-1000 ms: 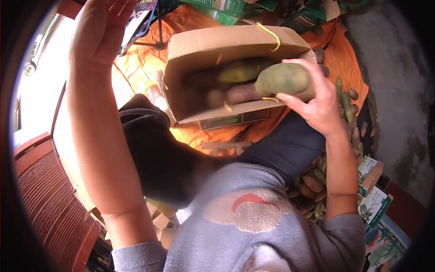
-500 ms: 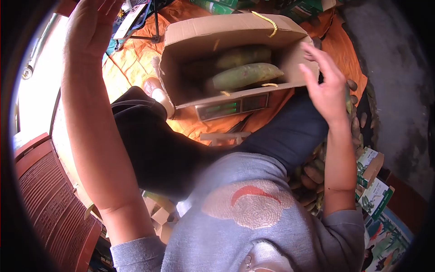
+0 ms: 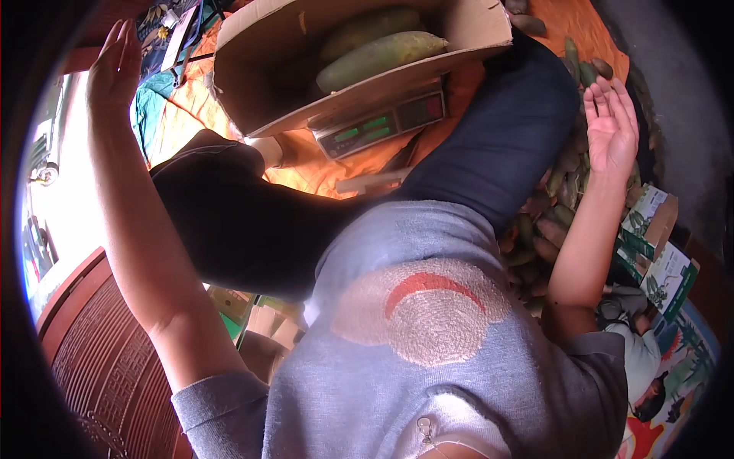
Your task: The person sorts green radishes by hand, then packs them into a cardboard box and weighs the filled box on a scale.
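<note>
My left hand (image 3: 115, 67) is raised at the upper left, fingers extended, holding nothing. At the right, my right hand (image 3: 612, 130) is lifted palm up with its fingers loosely spread and nothing in it. Between them a cardboard box (image 3: 478, 27) stands open on a digital scale (image 3: 382, 126) with a lit green display. Inside the box lie long green vegetables; the front one (image 3: 382, 61) is fully visible, another (image 3: 367, 34) lies behind it. Neither hand touches the box.
Orange sheeting (image 3: 306, 164) covers the floor. Many elongated vegetables (image 3: 550, 229) are heaped beside my right leg. Small printed cartons (image 3: 669, 275) stand at the right. A carved wooden chair (image 3: 122, 367) is at the lower left, with cut cardboard (image 3: 271, 329) near it.
My right hand has moved away from the box's right edge, out to the right. The view has shifted, so the box appears farther up and left. My left hand remains raised.
</note>
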`<state>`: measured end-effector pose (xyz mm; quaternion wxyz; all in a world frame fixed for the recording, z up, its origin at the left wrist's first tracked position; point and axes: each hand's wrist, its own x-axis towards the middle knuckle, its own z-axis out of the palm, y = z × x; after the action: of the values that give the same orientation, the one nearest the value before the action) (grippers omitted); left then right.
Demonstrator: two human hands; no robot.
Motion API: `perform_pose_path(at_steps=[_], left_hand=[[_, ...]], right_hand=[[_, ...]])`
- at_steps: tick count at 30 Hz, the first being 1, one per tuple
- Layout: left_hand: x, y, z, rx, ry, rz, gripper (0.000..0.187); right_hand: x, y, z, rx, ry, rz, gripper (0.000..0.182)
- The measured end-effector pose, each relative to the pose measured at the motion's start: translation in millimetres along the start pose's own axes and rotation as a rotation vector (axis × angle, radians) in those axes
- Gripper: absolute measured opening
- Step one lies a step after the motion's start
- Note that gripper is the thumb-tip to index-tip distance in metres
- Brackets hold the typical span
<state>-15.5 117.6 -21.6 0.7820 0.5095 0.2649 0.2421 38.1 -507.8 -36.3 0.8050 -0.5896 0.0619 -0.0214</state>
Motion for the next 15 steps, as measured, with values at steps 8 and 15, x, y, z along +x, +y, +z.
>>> perform_pose_path(at_steps=[8,15], left_hand=[[8,-6,-26,0.077,0.088,-0.041,0.044],[-52,60,-31,0.141,-0.011,0.105,0.052]], right_hand=[[-5,-2,-6,0.051,-0.034,-0.038,0.029],[60,-52,12,0.104,-0.107,-0.166,0.022]])
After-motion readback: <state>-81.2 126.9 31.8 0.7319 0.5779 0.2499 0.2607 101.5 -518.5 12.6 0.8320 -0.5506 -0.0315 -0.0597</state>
